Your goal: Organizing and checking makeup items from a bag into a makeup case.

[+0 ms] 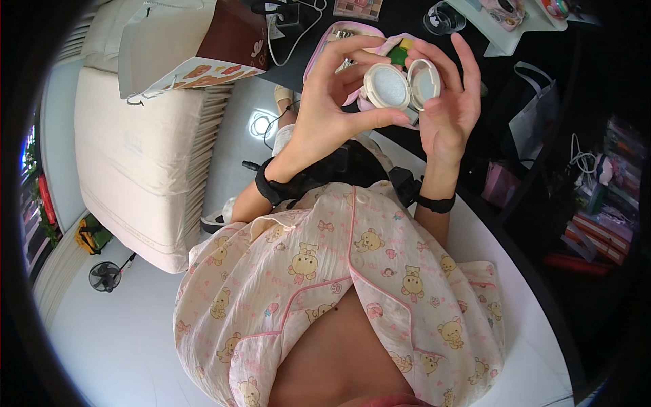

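A small round cream-coloured makeup compact is held up before me, its hinged lid standing open. Pale, shimmery powder or cream fills the base, and a mirror appears to line the lid. My left hand grips the base, thumb along its lower rim and fingers around its far side. With my right hand I hold the lid at its edge, the outer fingers spread upward. Beyond my hands lies an open pink zip pouch, partly hidden by them. A green bottle with a yellow cap shows between the hands.
An eyeshadow palette, a clear cup and a white stand occupy the dark tabletop. A paper gift bag rests left, above a cream padded seat. A white cable hangs beside the bag.
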`<state>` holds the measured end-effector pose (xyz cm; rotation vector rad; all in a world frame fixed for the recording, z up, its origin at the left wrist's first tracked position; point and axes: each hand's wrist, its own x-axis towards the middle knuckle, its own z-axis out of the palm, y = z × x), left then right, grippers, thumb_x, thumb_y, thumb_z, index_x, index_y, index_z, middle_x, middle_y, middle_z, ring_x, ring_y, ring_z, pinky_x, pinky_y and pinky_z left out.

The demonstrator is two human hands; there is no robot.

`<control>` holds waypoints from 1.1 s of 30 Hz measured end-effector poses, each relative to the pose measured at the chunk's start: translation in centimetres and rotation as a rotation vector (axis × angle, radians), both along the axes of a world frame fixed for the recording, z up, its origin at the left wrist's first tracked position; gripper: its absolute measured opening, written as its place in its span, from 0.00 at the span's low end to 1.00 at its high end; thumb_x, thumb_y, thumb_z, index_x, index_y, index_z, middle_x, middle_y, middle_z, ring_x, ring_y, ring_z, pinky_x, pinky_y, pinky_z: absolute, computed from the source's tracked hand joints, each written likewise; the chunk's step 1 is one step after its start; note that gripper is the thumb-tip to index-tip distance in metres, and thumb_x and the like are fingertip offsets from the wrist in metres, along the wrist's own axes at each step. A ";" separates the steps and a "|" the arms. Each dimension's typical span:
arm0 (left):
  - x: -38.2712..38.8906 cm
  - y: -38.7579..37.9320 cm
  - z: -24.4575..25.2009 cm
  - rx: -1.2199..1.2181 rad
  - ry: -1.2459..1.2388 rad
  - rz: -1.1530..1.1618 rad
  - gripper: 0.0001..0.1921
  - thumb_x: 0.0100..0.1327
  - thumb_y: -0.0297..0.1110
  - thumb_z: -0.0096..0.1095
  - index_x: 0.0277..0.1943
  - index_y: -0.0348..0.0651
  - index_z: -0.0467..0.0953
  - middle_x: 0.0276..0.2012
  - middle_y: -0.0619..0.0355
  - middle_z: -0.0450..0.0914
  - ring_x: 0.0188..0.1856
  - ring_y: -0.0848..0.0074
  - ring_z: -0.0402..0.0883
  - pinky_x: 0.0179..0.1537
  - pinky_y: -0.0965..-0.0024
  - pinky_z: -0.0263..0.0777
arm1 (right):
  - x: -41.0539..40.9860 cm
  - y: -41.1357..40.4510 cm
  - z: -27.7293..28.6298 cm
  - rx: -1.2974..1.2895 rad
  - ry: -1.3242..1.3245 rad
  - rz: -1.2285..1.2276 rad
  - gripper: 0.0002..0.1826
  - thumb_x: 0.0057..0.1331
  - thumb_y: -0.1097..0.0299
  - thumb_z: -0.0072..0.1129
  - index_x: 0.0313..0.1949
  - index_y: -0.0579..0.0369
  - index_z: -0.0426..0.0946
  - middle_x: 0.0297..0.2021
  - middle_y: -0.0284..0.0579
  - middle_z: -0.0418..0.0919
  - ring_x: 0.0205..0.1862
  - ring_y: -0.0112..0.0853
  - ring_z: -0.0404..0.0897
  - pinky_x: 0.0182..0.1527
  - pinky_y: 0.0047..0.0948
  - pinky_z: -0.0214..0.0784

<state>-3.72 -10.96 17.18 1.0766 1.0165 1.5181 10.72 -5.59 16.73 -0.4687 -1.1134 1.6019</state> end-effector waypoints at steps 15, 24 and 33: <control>0.3 -0.7 2.0 -0.371 -0.094 -0.425 0.39 0.42 0.19 0.72 0.59 0.35 0.60 0.50 0.51 0.73 0.53 0.71 0.72 0.54 0.68 0.67 | 1.6 0.4 -0.1 0.006 0.095 0.073 0.38 0.54 0.49 0.61 0.56 0.61 0.61 0.58 0.60 0.57 0.57 0.38 0.67 0.60 0.36 0.60; -0.4 0.3 3.5 -0.450 -0.354 -0.512 0.27 0.68 0.42 0.39 0.59 0.25 0.55 0.47 0.42 0.73 0.44 0.63 0.79 0.41 0.66 0.78 | 1.4 0.3 -0.2 -0.112 0.113 -0.064 0.26 0.67 0.52 0.37 0.53 0.64 0.64 0.52 0.60 0.66 0.56 0.43 0.68 0.58 0.40 0.62; -0.7 2.3 5.6 -0.354 -0.595 -0.465 0.23 0.67 0.33 0.42 0.60 0.27 0.55 0.48 0.43 0.73 0.44 0.62 0.79 0.43 0.70 0.77 | -1.4 2.9 6.0 0.132 -0.173 -0.046 0.14 0.68 0.68 0.39 0.45 0.65 0.69 0.43 0.48 0.75 0.46 0.30 0.75 0.50 0.27 0.67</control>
